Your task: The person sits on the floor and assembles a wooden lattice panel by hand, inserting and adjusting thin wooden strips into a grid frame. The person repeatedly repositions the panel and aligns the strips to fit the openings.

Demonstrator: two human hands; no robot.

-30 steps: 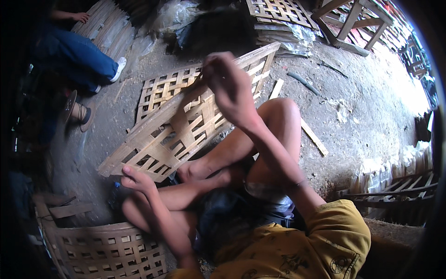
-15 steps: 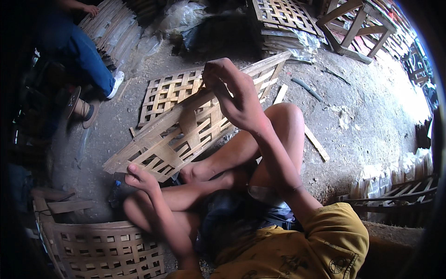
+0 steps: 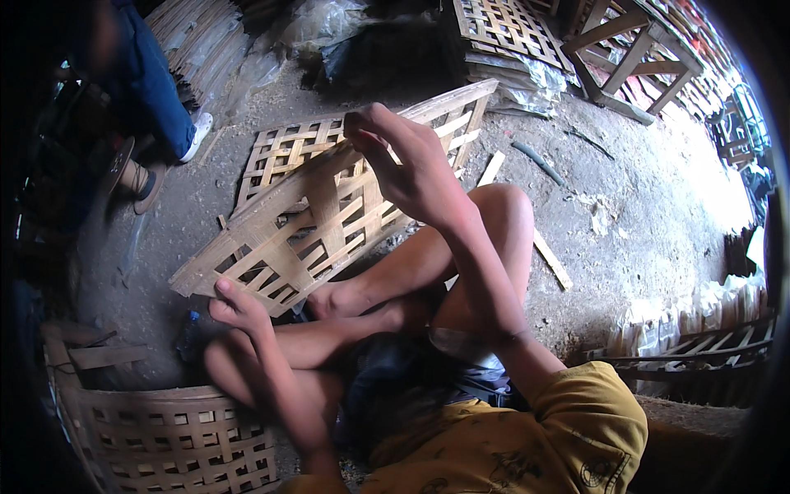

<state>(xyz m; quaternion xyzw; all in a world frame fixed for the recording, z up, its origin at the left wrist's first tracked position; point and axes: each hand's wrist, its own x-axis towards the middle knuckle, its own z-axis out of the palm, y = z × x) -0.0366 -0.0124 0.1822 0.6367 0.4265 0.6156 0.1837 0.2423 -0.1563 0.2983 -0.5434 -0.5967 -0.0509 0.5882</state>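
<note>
A woven bamboo panel [image 3: 325, 206] with thick edge strips is held tilted above my crossed legs. My right hand [image 3: 407, 169] is closed over its upper edge near the middle, with the fingertips partly hidden behind the wrist and knuckles. At the lower left corner my left hand [image 3: 240, 311] pinches the panel, thumb up along the near side. Behind it, on the ground, lies another woven lattice panel [image 3: 270, 156], partly covered by the one in my hands.
A woven bamboo basket side [image 3: 177, 436] stands at the lower left. Loose slats [image 3: 550, 259] and a dark stick [image 3: 536, 163] lie on the dirt floor. Beyond are a spool [image 3: 134, 179], stacked panels [image 3: 510, 33], a wooden frame [image 3: 629, 62] and a person's blue-trousered leg [image 3: 152, 82].
The held panel has tipped so more of its woven face shows, and it sits slightly farther left in view. Both hands keep their hold. The whole view has shifted a little.
</note>
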